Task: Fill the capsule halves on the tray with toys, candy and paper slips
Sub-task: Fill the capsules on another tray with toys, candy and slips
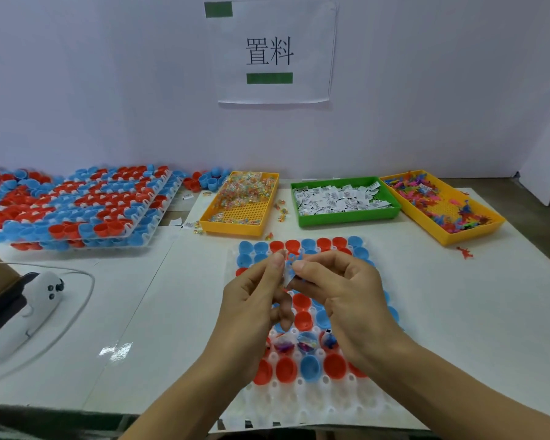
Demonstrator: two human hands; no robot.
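A clear holder tray (pixel 311 404) in front of me carries red and blue capsule halves (pixel 302 319). Three halves in a near row hold fillings (pixel 305 342). My left hand (pixel 254 300) and my right hand (pixel 340 290) meet above the tray's middle. Between their fingertips they pinch a small blue toy with a white paper slip (pixel 291 268). Behind the tray stand a yellow bin of wrapped candy (pixel 240 201), a green bin of paper slips (pixel 343 198) and a yellow bin of coloured toys (pixel 442 204).
Stacked trays of red and blue capsule halves (pixel 77 208) lie at the left, with loose halves (pixel 204 181) by the wall. A white controller with a cable (pixel 26 309) lies near left. A stray red toy (pixel 464 251) and candies (pixel 280 211) lie loose on the table.
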